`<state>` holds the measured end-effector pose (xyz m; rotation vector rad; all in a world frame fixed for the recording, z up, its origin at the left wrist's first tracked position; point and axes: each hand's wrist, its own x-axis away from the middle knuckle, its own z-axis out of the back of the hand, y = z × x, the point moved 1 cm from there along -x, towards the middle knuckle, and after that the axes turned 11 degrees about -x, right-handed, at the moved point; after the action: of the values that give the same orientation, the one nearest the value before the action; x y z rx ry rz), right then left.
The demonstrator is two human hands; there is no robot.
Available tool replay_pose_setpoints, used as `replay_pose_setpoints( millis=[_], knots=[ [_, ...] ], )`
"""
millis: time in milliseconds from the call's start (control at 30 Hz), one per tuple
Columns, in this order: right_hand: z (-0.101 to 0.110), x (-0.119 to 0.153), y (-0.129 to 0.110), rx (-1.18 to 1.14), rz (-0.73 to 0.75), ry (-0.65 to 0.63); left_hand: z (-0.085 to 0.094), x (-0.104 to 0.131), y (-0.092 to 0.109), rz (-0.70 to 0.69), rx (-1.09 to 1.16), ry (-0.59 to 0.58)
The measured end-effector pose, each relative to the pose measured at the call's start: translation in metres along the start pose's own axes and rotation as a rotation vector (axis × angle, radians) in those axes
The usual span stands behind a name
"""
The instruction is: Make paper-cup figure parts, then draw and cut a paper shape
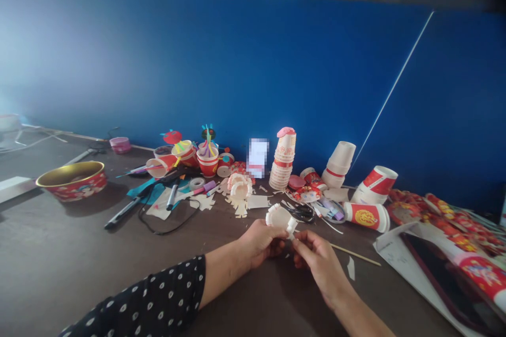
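Note:
Between my two hands, above the near middle of the table, is a white cut paper cup piece (279, 216) with folded tabs along its rim. My left hand (261, 244) grips its near left side, thumb on top and fingers curled beneath. At the near right edge, my right hand (314, 254) pinches one of the tabs between thumb and fingers. Just beyond lie a similar cut cup piece (242, 188) and a white fringed paper cutout (238, 206). A thin wooden stick (356, 254) rests right of my right hand, beside a paper scrap (351, 268).
Behind my hands stands a stack of paper cups (281, 166), near a propped phone (258, 158). Leftward are a gold-lined red bowl (73, 181), a black glue gun (128, 209) with its cord, and decorated cups (207, 160). A dark phone (438, 279) and red wrappers (411, 208) lie right.

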<state>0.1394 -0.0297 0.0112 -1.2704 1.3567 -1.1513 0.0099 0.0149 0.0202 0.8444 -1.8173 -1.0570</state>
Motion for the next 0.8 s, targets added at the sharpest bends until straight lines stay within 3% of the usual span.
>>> replay_pose_setpoints(
  millis=[533, 800],
  knots=[
    [0.0017, -0.0014, 0.0038, 0.079, 0.063, 0.037, 0.0022, -0.0018, 0.0006, 0.058, -0.005, -0.047],
    [0.0026, -0.0007, 0.0002, 0.179, 0.081, 0.013, -0.0016, -0.0001, -0.0009, 0.009, 0.028, -0.017]
  ],
)
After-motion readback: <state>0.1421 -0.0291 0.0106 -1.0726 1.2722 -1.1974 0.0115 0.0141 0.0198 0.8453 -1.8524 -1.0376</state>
